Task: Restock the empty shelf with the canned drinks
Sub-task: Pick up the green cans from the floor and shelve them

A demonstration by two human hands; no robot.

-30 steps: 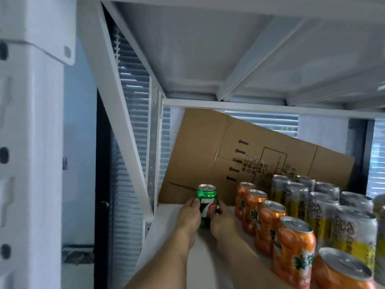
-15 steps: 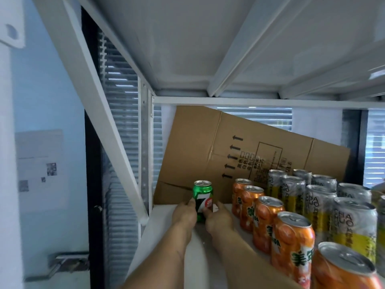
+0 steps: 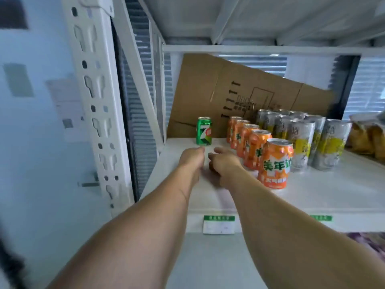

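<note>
Both our hands off green can (image 3: pixel 204 131) now; half a second ago they clasped it. Left hand (image 3: pixel 192 158) and right hand (image 3: pixel 224 163) hover just in front of green can, fingers loosely curled, holding nothing. Green can upright on shelf (image 3: pixel 325 190), against cardboard sheet (image 3: pixel 208 97). Right of green can: orange cans (image 3: pixel 276 163) in row, silver-yellow cans (image 3: pixel 302 147) beyond.

one head-worn wide-angle view looks forward and slightly down along both forearms into the shelf (image 3: pixel 312 197), close to its near edge. the underside of the upper shelf (image 3: pixel 270 17) fills the top; the upright post (image 3: pixel 98 101) stands left.
</note>
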